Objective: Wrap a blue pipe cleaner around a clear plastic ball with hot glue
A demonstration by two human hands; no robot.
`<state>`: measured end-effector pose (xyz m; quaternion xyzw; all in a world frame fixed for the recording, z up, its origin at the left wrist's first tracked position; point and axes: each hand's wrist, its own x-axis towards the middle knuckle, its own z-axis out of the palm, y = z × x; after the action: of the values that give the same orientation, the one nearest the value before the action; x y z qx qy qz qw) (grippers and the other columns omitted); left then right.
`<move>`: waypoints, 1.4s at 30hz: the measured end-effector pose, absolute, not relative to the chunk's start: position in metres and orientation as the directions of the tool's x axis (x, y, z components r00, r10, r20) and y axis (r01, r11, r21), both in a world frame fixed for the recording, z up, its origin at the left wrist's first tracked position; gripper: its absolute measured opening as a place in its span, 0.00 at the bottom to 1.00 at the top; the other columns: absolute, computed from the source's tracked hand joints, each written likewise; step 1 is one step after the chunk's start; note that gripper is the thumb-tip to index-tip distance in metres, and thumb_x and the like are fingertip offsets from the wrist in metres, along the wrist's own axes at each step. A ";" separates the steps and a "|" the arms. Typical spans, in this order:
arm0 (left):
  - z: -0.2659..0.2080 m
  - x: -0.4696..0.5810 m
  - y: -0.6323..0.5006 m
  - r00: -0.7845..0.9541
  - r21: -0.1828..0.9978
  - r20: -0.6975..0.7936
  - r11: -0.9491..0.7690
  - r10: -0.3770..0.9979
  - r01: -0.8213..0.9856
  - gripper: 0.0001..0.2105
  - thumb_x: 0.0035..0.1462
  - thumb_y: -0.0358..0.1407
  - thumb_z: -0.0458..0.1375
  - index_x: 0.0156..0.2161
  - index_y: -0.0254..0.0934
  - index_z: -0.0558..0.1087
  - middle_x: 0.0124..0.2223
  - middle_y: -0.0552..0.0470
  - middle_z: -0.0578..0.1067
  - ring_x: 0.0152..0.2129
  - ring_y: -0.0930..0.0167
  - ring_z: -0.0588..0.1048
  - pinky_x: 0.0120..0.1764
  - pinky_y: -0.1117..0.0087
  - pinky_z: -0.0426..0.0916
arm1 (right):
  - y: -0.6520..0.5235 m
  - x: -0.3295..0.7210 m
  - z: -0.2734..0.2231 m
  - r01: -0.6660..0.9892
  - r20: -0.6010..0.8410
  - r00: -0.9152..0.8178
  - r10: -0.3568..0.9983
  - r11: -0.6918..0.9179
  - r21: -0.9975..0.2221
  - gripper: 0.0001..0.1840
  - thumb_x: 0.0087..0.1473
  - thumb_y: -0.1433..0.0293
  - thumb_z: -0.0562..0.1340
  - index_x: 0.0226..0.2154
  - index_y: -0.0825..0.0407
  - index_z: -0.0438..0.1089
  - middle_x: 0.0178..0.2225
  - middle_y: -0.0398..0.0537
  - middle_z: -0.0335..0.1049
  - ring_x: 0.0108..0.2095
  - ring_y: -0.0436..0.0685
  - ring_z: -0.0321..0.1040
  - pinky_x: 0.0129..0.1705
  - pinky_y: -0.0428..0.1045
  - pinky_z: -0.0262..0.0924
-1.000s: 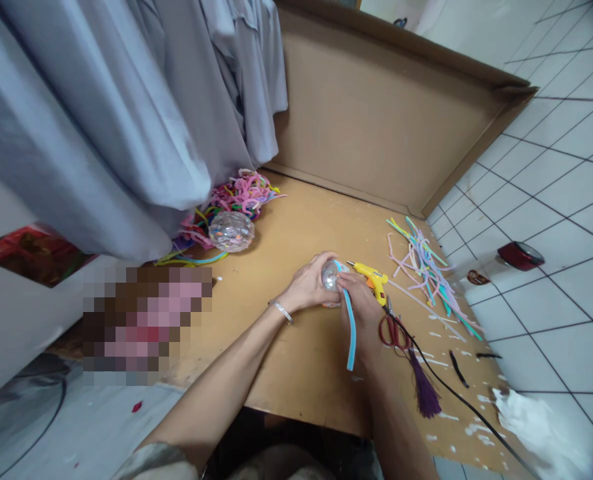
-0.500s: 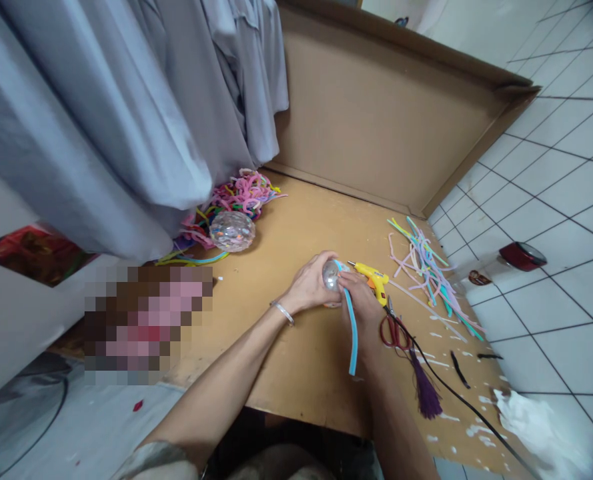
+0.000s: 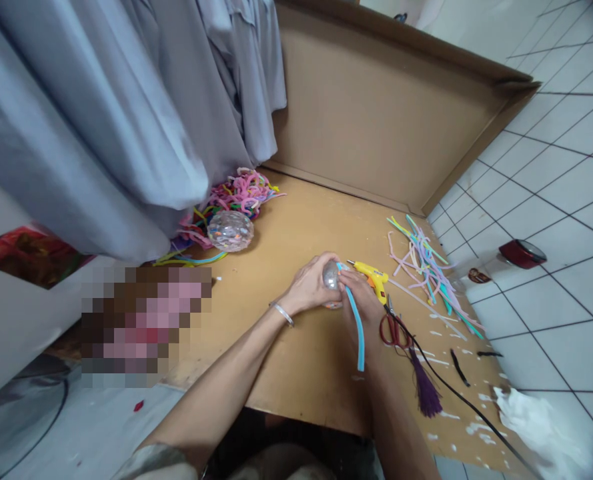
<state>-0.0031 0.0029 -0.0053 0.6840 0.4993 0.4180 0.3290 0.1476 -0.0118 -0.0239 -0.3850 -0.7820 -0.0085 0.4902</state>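
Left hand (image 3: 309, 285) cups clear ball (image 3: 331, 277); right hand (image 3: 365, 297) pinches blue pipe cleaner (image 3: 359, 333).
Both hands partly hide the ball; the jar label (image 3: 479, 275) is unreadable.

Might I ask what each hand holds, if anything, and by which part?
The left hand holds the clear ball by its left side; the right hand, the blue strip near its upper end.

Soft, muted light — stretched edges, dark upper-right corner.
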 end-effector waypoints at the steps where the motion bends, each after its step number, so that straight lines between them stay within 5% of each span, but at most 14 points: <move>1: -0.006 -0.003 0.003 0.153 0.866 0.247 -0.289 0.957 0.408 0.27 0.42 0.36 0.65 0.50 0.43 0.65 0.47 0.50 0.75 0.44 0.63 0.75 0.48 0.61 0.70 | -0.012 0.147 -0.023 0.612 0.770 -0.211 0.602 0.696 -0.376 0.12 0.63 0.69 0.54 0.42 0.49 0.73 0.44 0.51 0.76 0.48 0.57 0.73 0.54 0.58 0.69; 22: -0.004 -0.009 0.004 0.194 0.891 0.235 -0.291 0.952 0.348 0.27 0.43 0.36 0.65 0.50 0.40 0.66 0.48 0.48 0.75 0.45 0.62 0.74 0.51 0.60 0.67 | -0.013 0.148 -0.019 0.557 0.763 -0.217 0.609 0.719 -0.415 0.12 0.59 0.70 0.60 0.46 0.49 0.72 0.48 0.52 0.76 0.51 0.58 0.72 0.56 0.58 0.66; 28: -0.006 -0.012 0.008 0.167 0.977 0.135 -0.159 0.977 0.142 0.26 0.41 0.39 0.68 0.46 0.40 0.66 0.40 0.53 0.75 0.38 0.67 0.74 0.43 0.66 0.69 | -0.023 0.152 -0.001 0.496 0.615 -0.214 0.759 0.626 -0.601 0.24 0.55 0.62 0.63 0.54 0.46 0.66 0.56 0.52 0.69 0.57 0.61 0.65 0.60 0.60 0.61; 35: -0.003 -0.015 0.008 0.201 0.960 0.038 0.020 0.979 -0.278 0.26 0.41 0.42 0.69 0.45 0.39 0.65 0.38 0.53 0.74 0.32 0.71 0.73 0.35 0.71 0.68 | -0.017 0.159 -0.007 0.512 0.365 -0.241 0.900 0.437 -0.740 0.53 0.41 0.52 0.71 0.65 0.49 0.50 0.65 0.59 0.52 0.66 0.68 0.50 0.65 0.67 0.50; 42: 0.003 -0.014 0.006 0.232 0.927 0.018 0.070 0.973 -0.368 0.27 0.39 0.44 0.71 0.43 0.38 0.65 0.37 0.53 0.72 0.34 0.70 0.73 0.38 0.70 0.68 | -0.014 0.154 -0.016 0.512 0.380 -0.238 0.894 0.448 -0.733 0.50 0.42 0.54 0.70 0.63 0.50 0.51 0.61 0.58 0.57 0.62 0.66 0.55 0.64 0.64 0.53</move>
<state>-0.0142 0.0059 0.0026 0.4436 0.3407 0.5177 0.6474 0.1540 -0.0136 -0.0159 -0.4687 -0.7500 0.2376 0.4018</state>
